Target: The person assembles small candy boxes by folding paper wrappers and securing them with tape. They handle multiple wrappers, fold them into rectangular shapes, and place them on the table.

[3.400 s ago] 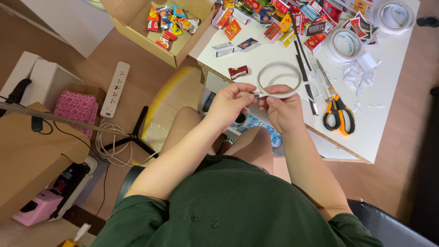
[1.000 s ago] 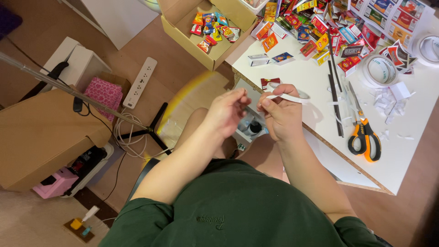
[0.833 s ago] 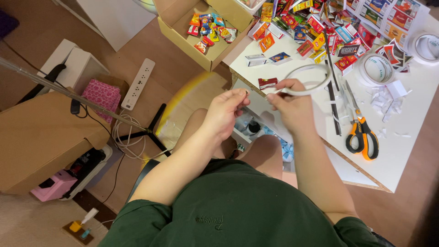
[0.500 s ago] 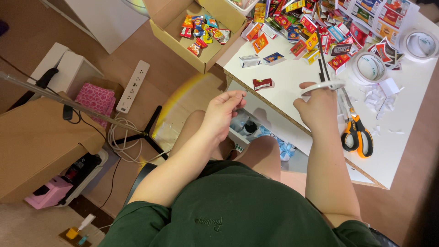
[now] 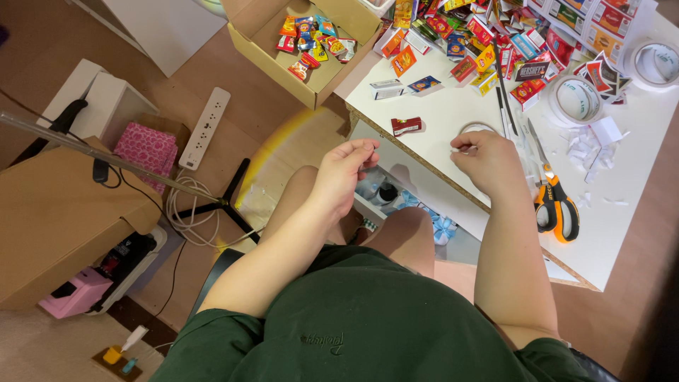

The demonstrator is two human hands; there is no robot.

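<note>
White table (image 5: 453, 113) — right hand (image 5: 488, 159) half-hides tape roll (image 5: 475, 129)

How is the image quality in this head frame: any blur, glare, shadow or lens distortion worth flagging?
Head view: evenly lit and mostly sharp; the left hand and right hand show only slight softness. The white table is bright, not blown out. Soft shadows fall under the table edge. Wide-angle lens bends the edges, so the cardboard box and power strip lean outward.

Bare white table (image 5: 453, 117) between red packet (image 5: 406, 126) and right hand (image 5: 488, 159); scissors (image 5: 554, 201) rightward.
</note>
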